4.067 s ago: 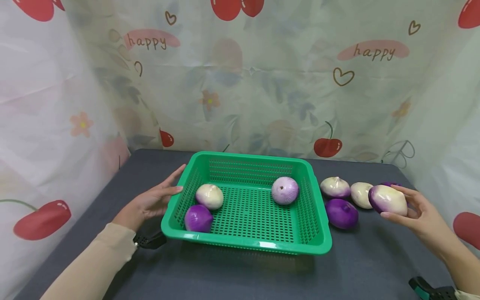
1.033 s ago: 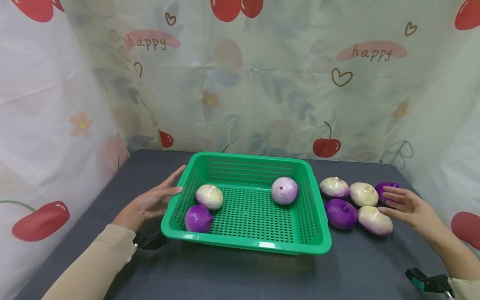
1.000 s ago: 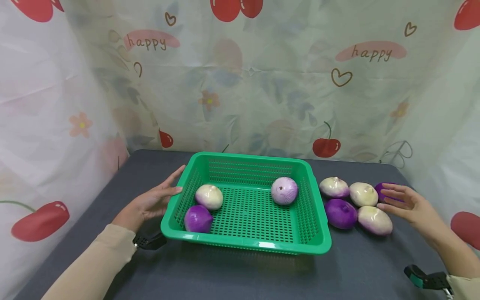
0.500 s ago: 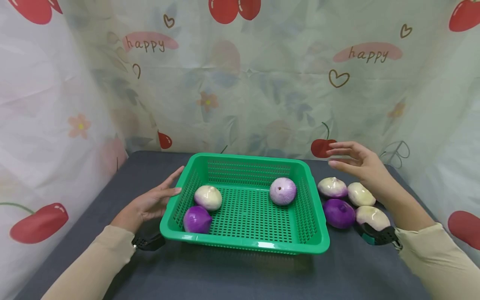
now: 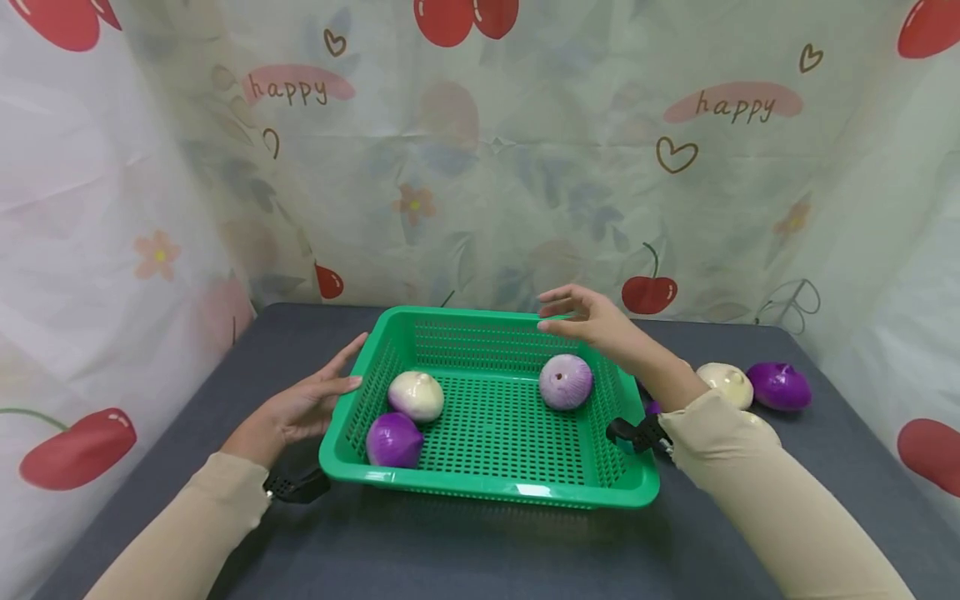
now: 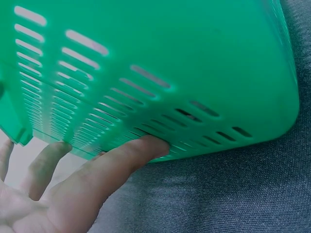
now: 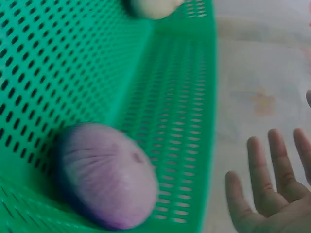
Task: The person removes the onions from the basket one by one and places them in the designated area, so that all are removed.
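Observation:
A green plastic basket stands on the table. My left hand touches its left side with fingers extended. In the left wrist view, the thumb lies against the slotted wall. My right hand hovers empty over the basket's back right rim, fingers spread and relaxed. Just below that hand, a pale purple onion sits inside the basket. A glossy white bulb and a deep purple onion lie together at its left end.
Right of the basket lie a white bulb, a dark purple onion and others mostly hidden behind the right forearm. A dark grey cloth covers the table. A patterned curtain hangs behind.
My right hand earlier set a white-and-purple bulb down in the group at right and let it go. It has since swung left over the basket. The left hand stays put.

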Demonstrator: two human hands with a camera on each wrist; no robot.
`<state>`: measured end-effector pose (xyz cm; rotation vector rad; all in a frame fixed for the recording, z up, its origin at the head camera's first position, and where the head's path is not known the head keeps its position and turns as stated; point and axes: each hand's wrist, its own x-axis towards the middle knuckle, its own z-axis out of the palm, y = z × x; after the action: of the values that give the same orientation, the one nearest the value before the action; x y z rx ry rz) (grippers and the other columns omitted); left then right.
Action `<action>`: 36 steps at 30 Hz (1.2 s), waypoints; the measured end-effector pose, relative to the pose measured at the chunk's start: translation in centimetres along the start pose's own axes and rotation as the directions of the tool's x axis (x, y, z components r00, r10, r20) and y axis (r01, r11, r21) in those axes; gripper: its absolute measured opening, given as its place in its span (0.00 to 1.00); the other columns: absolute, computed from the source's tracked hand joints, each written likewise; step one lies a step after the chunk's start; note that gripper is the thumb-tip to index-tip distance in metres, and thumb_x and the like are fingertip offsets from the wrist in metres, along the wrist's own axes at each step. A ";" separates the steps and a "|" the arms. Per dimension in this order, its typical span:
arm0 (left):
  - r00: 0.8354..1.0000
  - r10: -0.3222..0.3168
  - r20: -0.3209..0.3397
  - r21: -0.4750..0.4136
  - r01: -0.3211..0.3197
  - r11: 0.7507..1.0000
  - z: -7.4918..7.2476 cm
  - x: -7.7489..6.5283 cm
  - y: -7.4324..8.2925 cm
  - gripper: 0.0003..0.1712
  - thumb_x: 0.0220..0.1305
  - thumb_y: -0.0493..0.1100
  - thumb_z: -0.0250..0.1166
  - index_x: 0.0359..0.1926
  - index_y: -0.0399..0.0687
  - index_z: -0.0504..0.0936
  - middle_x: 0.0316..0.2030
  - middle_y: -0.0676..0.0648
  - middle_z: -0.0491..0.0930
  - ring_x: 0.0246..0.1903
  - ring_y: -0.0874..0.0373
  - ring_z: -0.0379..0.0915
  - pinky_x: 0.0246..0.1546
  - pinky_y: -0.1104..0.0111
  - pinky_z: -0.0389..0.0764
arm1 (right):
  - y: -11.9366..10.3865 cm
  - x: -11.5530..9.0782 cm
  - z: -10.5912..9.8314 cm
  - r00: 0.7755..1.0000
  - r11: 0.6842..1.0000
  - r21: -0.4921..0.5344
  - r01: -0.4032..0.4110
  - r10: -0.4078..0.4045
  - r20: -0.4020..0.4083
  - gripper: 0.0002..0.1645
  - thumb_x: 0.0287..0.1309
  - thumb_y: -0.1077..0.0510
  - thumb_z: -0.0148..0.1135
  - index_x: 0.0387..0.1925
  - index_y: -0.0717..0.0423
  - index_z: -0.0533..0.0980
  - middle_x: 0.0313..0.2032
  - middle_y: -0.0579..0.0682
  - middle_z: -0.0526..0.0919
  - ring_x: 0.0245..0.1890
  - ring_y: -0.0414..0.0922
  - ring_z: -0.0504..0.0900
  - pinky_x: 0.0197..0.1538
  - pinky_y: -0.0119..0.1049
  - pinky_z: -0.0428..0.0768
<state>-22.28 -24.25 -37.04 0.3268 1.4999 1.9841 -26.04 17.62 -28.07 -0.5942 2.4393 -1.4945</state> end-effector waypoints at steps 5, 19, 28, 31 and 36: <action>1.000 0.004 0.007 0.000 -0.004 1.000 0.0 0.0 0.0 0.43 0.77 0.39 0.44 0.74 0.80 0.29 0.73 0.31 0.32 0.54 0.50 0.76 0.49 0.50 0.80 | 1.7 1.2 0.7 0.994 0.993 -0.057 -0.102 0.104 0.033 0.30 0.65 0.52 0.61 0.64 0.57 0.66 0.60 0.62 0.72 0.61 0.58 0.72 0.65 0.57 0.67; 1.000 0.008 -0.004 0.026 -0.008 1.000 -0.6 0.4 -0.2 0.41 0.77 0.39 0.42 0.73 0.83 0.31 0.73 0.32 0.37 0.54 0.50 0.77 0.48 0.49 0.80 | 3.3 2.0 1.5 0.967 0.978 0.003 -0.209 0.206 0.147 0.33 0.65 0.54 0.60 0.68 0.58 0.63 0.63 0.64 0.70 0.63 0.59 0.71 0.63 0.56 0.71; 1.000 0.007 0.004 0.022 -0.007 1.000 -0.7 0.3 -0.2 0.42 0.77 0.40 0.43 0.74 0.81 0.30 0.73 0.31 0.35 0.54 0.50 0.77 0.48 0.50 0.81 | 3.6 2.2 2.1 0.900 0.982 -0.084 -0.168 0.187 0.393 0.40 0.60 0.58 0.65 0.71 0.57 0.60 0.68 0.65 0.62 0.67 0.58 0.64 0.63 0.53 0.72; 1.000 0.003 0.002 0.013 -0.003 1.000 -0.5 0.2 -0.1 0.42 0.77 0.40 0.43 0.74 0.81 0.30 0.73 0.31 0.35 0.54 0.50 0.78 0.48 0.51 0.81 | 4.0 2.2 2.5 0.863 0.975 -0.126 -0.182 0.220 0.455 0.41 0.58 0.60 0.67 0.71 0.57 0.60 0.69 0.63 0.60 0.64 0.57 0.66 0.60 0.51 0.74; 1.000 0.003 0.003 0.006 -0.003 1.000 -0.2 0.1 0.1 0.42 0.77 0.39 0.43 0.74 0.80 0.30 0.73 0.31 0.35 0.54 0.51 0.77 0.48 0.51 0.81 | 4.7 2.2 2.7 0.830 0.962 -0.144 -0.231 0.272 0.487 0.43 0.54 0.64 0.67 0.70 0.54 0.62 0.66 0.60 0.60 0.57 0.54 0.68 0.53 0.44 0.79</action>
<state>-22.45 -24.38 -37.07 0.3342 1.5050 1.9808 -28.02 16.35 -33.43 -0.5640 2.0717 -0.9856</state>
